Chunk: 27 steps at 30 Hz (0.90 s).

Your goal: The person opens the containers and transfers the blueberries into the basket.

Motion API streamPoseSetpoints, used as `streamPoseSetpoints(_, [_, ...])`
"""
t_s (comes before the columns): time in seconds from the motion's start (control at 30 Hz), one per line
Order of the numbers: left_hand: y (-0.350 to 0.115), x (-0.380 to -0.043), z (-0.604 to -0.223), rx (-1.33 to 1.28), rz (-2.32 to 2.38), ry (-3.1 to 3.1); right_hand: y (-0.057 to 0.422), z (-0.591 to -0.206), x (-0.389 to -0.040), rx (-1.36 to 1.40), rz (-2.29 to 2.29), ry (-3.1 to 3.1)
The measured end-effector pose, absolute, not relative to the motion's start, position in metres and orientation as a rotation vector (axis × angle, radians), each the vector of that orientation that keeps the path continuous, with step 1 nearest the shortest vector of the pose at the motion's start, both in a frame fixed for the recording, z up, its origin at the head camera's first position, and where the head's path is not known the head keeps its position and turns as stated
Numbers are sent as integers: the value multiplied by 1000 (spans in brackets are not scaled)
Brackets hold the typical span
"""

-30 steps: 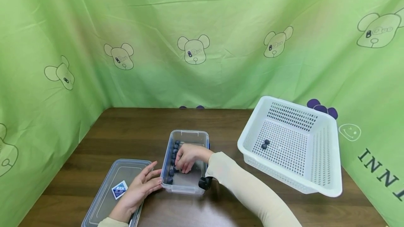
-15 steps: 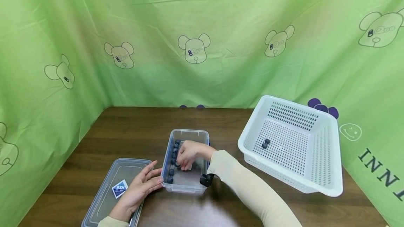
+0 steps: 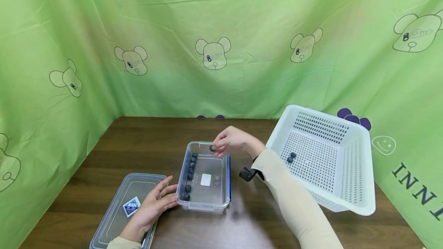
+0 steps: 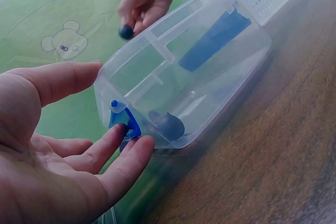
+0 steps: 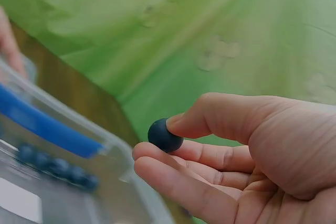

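Note:
Between thumb and fingers my right hand (image 3: pixel 233 141) pinches a blueberry (image 5: pixel 165 135), held up above the far right part of a clear plastic container (image 3: pixel 217 205). Inside that container, several blueberries (image 3: pixel 190 176) lie in a row along its left wall, and a white label shows on its floor. My left hand (image 3: pixel 155 205) touches the container's near left corner with its fingers extended. In the left wrist view those fingertips (image 4: pixel 140 145) rest against the wall near a blue clip.
A white perforated basket (image 3: pixel 360 156) stands at the right with two blueberries (image 3: pixel 291 157) in it. Partly under my left forearm, a clear lid-topped box (image 3: pixel 114 212) with a blue-and-white sticker lies on the wooden table (image 3: pixel 155 141). A green curtain hangs behind.
My right hand has risen out of the container and moved back and right, with a blueberry in its fingers. The left hand has stayed at the container's corner.

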<state>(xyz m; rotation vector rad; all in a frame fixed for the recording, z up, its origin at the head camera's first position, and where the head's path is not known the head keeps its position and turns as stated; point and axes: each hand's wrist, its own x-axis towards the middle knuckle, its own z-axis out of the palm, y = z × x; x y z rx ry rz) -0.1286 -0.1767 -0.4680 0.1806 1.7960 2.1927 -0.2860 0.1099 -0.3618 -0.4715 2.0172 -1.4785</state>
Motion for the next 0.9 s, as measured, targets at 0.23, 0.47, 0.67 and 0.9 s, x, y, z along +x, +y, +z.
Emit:
streamPoseSetpoints(0.23, [-178, -130, -468, 179, 2196, 1801, 166, -345, -298, -444, -1582, 2056])
streamPoseSetpoints(0.47, [-178, -129, -469, 169, 2194, 1801, 229, -341, -305, -318, -1794, 1998])
streamPoseSetpoints(0.67, [-178, -129, -469, 177, 2190, 1799, 280, -340, -304, -233, -1917, 1916])
streamPoseSetpoints(0.9, [-177, -129, -468, 182, 2193, 1793, 334, -355, -301, -31, -2071, 1750])
